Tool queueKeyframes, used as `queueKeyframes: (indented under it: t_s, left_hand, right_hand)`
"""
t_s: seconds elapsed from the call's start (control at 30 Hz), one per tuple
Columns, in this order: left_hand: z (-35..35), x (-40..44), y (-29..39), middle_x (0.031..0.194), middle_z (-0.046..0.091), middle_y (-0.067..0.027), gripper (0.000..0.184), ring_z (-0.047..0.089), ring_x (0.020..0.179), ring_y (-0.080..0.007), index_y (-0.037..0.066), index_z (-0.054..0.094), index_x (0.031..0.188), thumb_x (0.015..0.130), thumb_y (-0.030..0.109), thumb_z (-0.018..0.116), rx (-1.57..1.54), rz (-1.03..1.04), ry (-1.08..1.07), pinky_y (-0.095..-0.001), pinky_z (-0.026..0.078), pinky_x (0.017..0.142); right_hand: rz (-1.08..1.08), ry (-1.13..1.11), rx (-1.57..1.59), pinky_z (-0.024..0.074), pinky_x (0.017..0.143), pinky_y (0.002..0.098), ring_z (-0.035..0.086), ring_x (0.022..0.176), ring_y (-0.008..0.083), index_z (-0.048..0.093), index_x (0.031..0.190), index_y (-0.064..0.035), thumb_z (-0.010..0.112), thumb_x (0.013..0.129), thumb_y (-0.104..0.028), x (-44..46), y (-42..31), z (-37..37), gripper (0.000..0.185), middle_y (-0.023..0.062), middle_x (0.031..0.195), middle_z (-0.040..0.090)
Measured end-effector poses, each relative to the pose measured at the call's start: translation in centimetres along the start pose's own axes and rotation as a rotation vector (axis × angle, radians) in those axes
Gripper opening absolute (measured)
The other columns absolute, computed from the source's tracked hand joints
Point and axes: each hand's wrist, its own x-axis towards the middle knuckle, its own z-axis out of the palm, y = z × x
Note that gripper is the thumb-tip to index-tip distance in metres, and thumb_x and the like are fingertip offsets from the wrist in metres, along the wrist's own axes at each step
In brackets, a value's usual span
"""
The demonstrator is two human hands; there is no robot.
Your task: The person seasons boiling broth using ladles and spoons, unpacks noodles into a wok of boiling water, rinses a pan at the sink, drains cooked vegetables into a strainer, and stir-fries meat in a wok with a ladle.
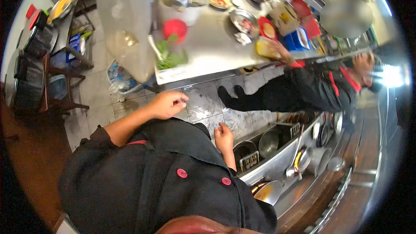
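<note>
My left hand (pixel 170 105) hangs in front of my dark jacket, near the corner of the steel worktable (pixel 208 45). Its fingers are curled, and whether anything small is between them cannot be made out. My right hand (pixel 223 138) is lower, beside the stove side, with its fingers loosely bent and nothing seen in it. On the worktable nearest my left hand lie green leaves (pixel 171 58) in a tray, with a red bowl (pixel 175 30) behind them.
A co-worker (pixel 299 89) in dark clothes stands at the right, one hand at a yellow item (pixel 268 48). Pans (pixel 268 143) and a lit stove (pixel 299 160) line the lower right. A plastic bag (pixel 123 30) hangs left of the worktable, above a bin (pixel 123 77).
</note>
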Motion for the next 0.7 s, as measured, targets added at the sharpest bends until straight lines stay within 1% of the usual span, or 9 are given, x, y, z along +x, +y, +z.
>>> queueKeyframes:
  t_s: [0.07,0.13,0.2,0.23,0.3,0.37,0.43,0.47,0.7]
  left_hand:
    - [-4.7,-1.9,0.7,0.08,0.061,-0.0097,0.02,0.059,0.07,-0.0189,0.002,0.06,0.097,0.082,0.015,0.056,-0.048,0.195,0.469,-0.03,0.046,0.065]
    - [-9.3,-3.1,0.2,0.08,0.06,-0.0057,0.015,0.056,0.07,-0.0142,0.001,0.06,0.094,0.083,0.011,0.054,-0.148,0.177,0.869,-0.0286,0.046,0.065]
    - [-14.2,-2.8,-2.1,0.08,0.058,-0.0031,0.016,0.053,0.068,-0.0112,0.0,0.059,0.094,0.086,0.01,0.05,-0.121,0.216,1.119,-0.0281,0.045,0.064]
    - [-16.0,-1.6,-4.0,0.08,0.058,-0.0031,0.016,0.053,0.068,-0.0112,0.0,0.059,0.094,0.086,0.01,0.05,-0.125,0.228,1.099,-0.0281,0.045,0.064]
    - [-18.2,1.7,-9.1,0.084,0.06,-0.0041,0.02,0.054,0.072,-0.0133,0.002,0.057,0.098,0.087,0.016,0.051,-0.388,0.025,0.988,-0.0295,0.046,0.067]
    - [-20.5,4.6,-13.6,0.09,0.061,-0.0047,0.025,0.056,0.082,-0.0168,0.004,0.057,0.103,0.085,0.022,0.053,0.372,-0.475,0.196,-0.0303,0.046,0.075]
    - [-18.7,6.7,-19.9,0.108,0.058,-0.0102,0.03,0.055,0.1,-0.0238,0.002,0.055,0.109,0.089,0.022,0.045,-0.701,-0.81,0.198,-0.0394,0.043,0.084]
    - [-18.3,7.4,-20.3,0.108,0.058,-0.0102,0.03,0.055,0.1,-0.0237,0.002,0.055,0.109,0.089,0.022,0.045,-0.836,-0.858,0.122,-0.0394,0.043,0.084]
    - [-18.1,7.8,-17.9,0.105,0.058,-0.0099,0.03,0.054,0.097,-0.0234,0.002,0.055,0.108,0.088,0.022,0.046,-0.338,-0.718,-0.204,-0.039,0.043,0.082]
  right_hand:
    - [0.0,-0.078,-0.037,0.0474,0.074,0.0377,0.061,0.081,0.0314,0.058,0.106,0.002,0.06,0.078,-0.019,1.1,-2.6,2.0,0.035,0.0177,0.089,0.063]
    - [-0.104,-0.178,-0.026,0.0474,0.073,0.0379,0.06,0.081,0.031,0.058,0.106,0.0018,0.06,0.078,-0.02,3.3,-6.3,4.0,0.036,0.0182,0.09,0.062]
    - [-0.096,-0.224,-0.055,0.0473,0.073,0.0384,0.06,0.082,0.0318,0.058,0.106,0.0021,0.06,0.078,-0.021,5.4,-10.5,4.6,0.036,0.0189,0.091,0.062]
    - [-0.12,-0.233,-0.033,0.047,0.074,0.0388,0.06,0.084,0.033,0.058,0.106,0.0025,0.06,0.078,-0.021,6.2,-12.2,4.8,0.037,0.0196,0.091,0.062]
    - [-0.194,-0.218,-0.01,0.0466,0.076,0.0398,0.059,0.086,0.036,0.057,0.107,0.0022,0.059,0.078,-0.022,7.1,-13.3,5.6,0.038,0.021,0.093,0.061]
    - [-0.201,-0.209,-0.003,0.0465,0.077,0.04,0.058,0.086,0.0365,0.056,0.108,0.0019,0.058,0.078,-0.023,7.4,-14.7,5.6,0.039,0.0214,0.094,0.061]
    - [-0.224,-0.221,-0.002,0.0465,0.078,0.0402,0.058,0.086,0.0366,0.055,0.11,0.0003,0.058,0.078,-0.024,7.9,-14.4,6.0,0.04,0.021,0.093,0.061]
    - [-0.218,-0.2,0.003,0.0465,0.078,0.0402,0.058,0.086,0.0366,0.055,0.11,0.0003,0.058,0.078,-0.024,8.1,-14.5,5.8,0.04,0.021,0.093,0.061]
    - [-0.166,-0.224,0.094,0.0476,0.079,0.0386,0.061,0.086,0.0342,0.058,0.109,0.0007,0.057,0.081,-0.027,11.6,-13.6,3.7,0.039,0.0197,0.095,0.062]
